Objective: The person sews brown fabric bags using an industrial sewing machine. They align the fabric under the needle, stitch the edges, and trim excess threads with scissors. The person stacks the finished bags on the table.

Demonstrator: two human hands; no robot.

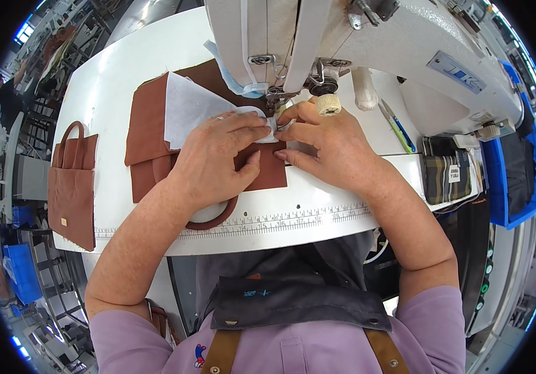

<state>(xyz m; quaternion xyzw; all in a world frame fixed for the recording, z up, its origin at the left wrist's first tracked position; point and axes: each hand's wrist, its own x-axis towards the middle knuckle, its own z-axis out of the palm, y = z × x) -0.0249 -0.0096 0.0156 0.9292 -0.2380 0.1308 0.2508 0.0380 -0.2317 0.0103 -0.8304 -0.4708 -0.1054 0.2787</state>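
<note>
A white lining cloth (188, 114) lies over a brown leather-like bag piece (146, 131), under the needle area of a sewing machine (278, 93). My left hand (218, 153) lies on the cloth, its fingers pressing a bunched white edge near the presser foot and its thumb held apart. From the other side, my right hand (333, 140) touches that same edge with bent, separated fingers; its thumb tip rests by the brown piece. A brown handle loop (221, 215) shows below my left wrist. The needle tip is hard to make out between my fingers.
A brown handbag panel with handles (71, 199) lies at the table's left. Thread snips (398, 128) lie right of the machine, beside a striped pouch (445, 171). A blue bin (507, 181) stands at far right. A printed ruler (280, 223) runs along the front edge.
</note>
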